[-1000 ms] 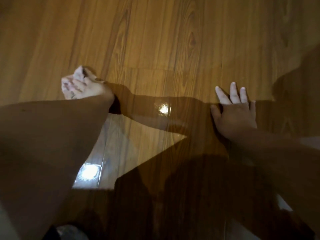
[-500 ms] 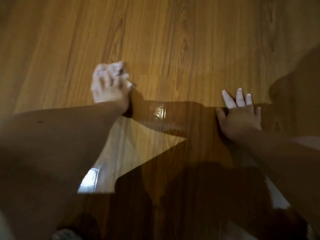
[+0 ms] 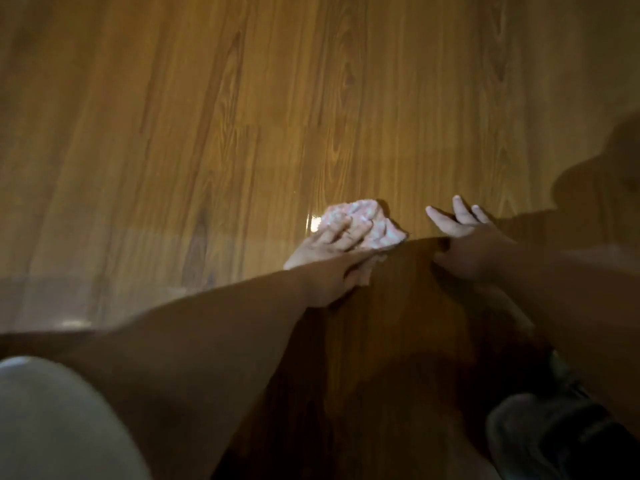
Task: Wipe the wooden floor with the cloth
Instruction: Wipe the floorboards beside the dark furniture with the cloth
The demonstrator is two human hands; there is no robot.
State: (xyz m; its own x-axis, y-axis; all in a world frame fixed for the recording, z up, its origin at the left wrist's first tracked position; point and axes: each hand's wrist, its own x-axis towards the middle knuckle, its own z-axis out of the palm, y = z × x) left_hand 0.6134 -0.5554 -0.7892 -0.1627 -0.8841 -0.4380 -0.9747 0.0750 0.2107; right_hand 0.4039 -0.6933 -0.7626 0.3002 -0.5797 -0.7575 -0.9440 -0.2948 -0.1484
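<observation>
The wooden floor (image 3: 242, 133) fills the head view, brightly lit at the far side and in shadow near me. My left hand (image 3: 332, 244) reaches across to the centre and holds a crumpled pale pinkish cloth (image 3: 374, 223), pressing it onto the boards. Part of the cloth bulges out beyond my fingers. My right hand (image 3: 464, 237) lies just right of the cloth, fingers spread and resting on the floor. It holds nothing.
A light grey knee or trouser leg (image 3: 52, 420) sits at the lower left corner. A dark object, perhaps a shoe or garment (image 3: 554, 438), lies at the lower right. A glossy reflection (image 3: 315, 223) shines just left of the cloth.
My left hand has swept the cloth to the right across the boards, from the far left to beside my right hand. The right hand has stayed planted on the floor.
</observation>
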